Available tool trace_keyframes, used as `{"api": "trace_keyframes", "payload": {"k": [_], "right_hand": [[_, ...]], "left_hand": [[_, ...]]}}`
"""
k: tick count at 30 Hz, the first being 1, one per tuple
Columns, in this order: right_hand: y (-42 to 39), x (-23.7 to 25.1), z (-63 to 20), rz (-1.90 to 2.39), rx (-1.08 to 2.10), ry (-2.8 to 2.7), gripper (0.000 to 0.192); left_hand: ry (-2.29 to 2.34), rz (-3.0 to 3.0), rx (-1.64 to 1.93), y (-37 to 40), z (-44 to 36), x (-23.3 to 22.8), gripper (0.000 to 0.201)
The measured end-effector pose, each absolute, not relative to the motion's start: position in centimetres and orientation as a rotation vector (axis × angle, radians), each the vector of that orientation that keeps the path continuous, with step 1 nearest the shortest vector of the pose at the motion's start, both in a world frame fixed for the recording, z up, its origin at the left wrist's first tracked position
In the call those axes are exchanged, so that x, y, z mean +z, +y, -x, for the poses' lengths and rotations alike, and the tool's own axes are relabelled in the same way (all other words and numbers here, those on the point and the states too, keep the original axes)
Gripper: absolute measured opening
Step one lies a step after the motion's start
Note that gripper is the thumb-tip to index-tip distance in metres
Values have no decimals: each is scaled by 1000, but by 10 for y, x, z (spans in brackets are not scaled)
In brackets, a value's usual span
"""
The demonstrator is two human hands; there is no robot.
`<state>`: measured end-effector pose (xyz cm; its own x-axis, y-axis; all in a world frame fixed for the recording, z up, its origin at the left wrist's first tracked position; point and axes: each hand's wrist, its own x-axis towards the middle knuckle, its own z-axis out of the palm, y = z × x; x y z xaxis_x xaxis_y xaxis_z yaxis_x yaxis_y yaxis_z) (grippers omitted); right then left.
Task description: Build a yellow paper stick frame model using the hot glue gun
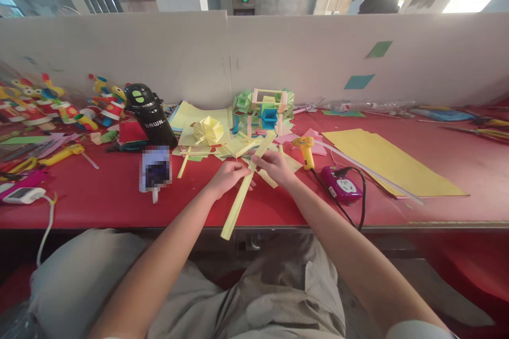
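Jutting past the front edge of the red table [191, 212], a folded yellow paper strip [239, 201] slants away from you, pinched between nearly closed fingers and thumbs of your left hand [229, 176] and right hand [275, 164]. It should handle light, stiff lengthwise, easily creased; grip its folded edges gently. Beyond sits a pleated paper ball [208, 131].
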<state>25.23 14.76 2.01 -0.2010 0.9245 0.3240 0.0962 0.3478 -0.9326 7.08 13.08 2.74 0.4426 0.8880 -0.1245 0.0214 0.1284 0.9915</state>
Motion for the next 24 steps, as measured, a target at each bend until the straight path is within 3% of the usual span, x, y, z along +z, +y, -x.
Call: {"api": "trace_keyframes", "payload": {"k": [7, 15, 24], "right_hand": [[141, 21, -249, 774, 784, -1842, 31], [140, 17, -252, 819, 1010, -1988, 55], [139, 19, -251, 845, 1035, -1905, 42]], "left_hand": [[955, -1211, 992, 137, -74, 19, 17], [858, -1026, 1040, 139, -69, 25, 15], [781, -1153, 991, 135, -66, 26, 38]]}}
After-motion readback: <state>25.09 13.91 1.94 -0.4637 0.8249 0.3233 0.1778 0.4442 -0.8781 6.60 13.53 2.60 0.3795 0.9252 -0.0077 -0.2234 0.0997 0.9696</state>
